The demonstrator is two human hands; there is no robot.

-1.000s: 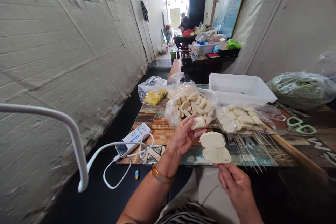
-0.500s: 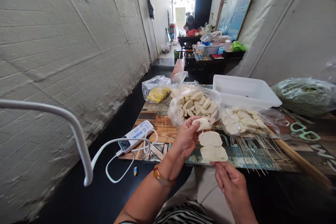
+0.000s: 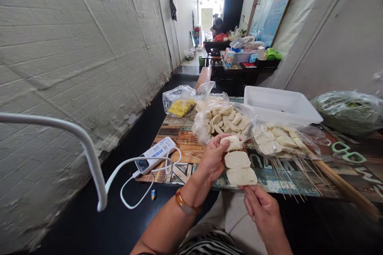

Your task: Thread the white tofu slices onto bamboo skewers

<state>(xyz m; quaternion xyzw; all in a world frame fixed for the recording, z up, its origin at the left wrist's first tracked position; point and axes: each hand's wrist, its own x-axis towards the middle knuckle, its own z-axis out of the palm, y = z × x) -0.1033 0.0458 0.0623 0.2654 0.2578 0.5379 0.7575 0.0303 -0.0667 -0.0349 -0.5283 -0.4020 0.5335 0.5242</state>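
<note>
My left hand (image 3: 213, 159) pinches a pale, flat food slice (image 3: 233, 142) between thumb and fingers. Just below it, two more pale slices, a middle one (image 3: 237, 159) and a lower one (image 3: 241, 176), line up towards my right hand (image 3: 265, 209). The closed fingers of that hand grip the end of a thin skewer, mostly hidden by the slices and fingers. Beyond my left hand lies an open clear plastic bag (image 3: 198, 126) full of similar pieces (image 3: 230, 119). To the right, skewered slices (image 3: 279, 137) rest in plastic, their sticks (image 3: 284, 177) pointing towards me.
A white tub (image 3: 278, 103) stands behind the skewered slices. At right are green-handled scissors (image 3: 347, 152), a bundle of bare skewers (image 3: 344, 185) and a large plastic bag (image 3: 350, 107). Left are a power bank (image 3: 155, 153) with a white cable and a bag with yellow contents (image 3: 181, 107).
The two lower slices have shifted slightly left, and the top slice held by my left hand now lies closer to the middle one. Both hands keep their hold.
</note>
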